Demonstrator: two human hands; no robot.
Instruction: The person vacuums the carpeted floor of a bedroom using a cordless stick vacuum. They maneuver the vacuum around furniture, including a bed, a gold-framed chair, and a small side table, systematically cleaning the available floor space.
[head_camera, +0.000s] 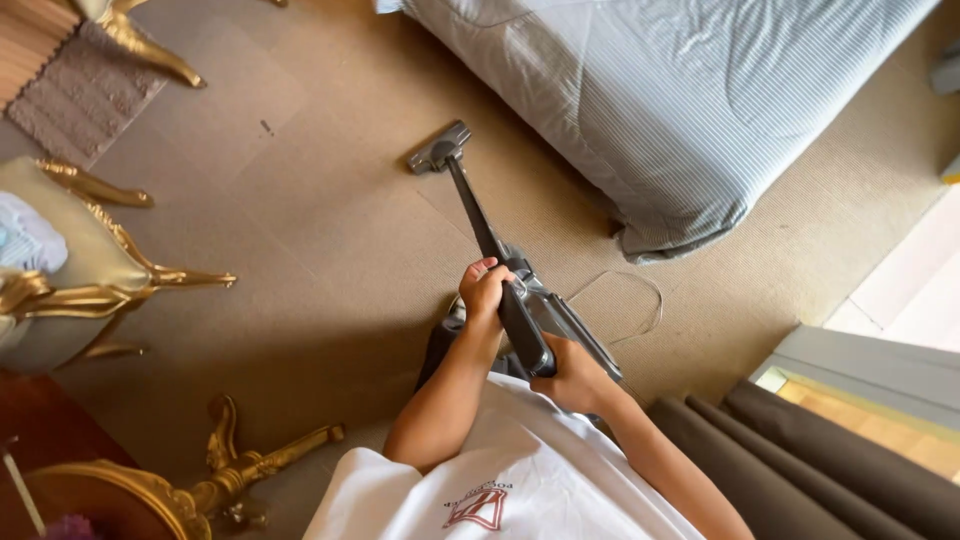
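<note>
Both our hands on the grey vacuum (520, 310), frame centre.
Right hand (572, 375) grips its handle, left hand (484, 290) clasps the tube; the nozzle (438, 149) rests on carpet (320, 230) beside the bed (680, 100).

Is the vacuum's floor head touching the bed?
Apart. The head view shows the floor head on the carpet, with a plain strip of carpet between it and the bed. Both hands grip the vacuum.

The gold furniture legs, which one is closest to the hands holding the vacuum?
The curved gold leg at the bottom, under the round table, is closest to the left hand. The other gold legs stand farther off, by the chair and the rug.
</note>
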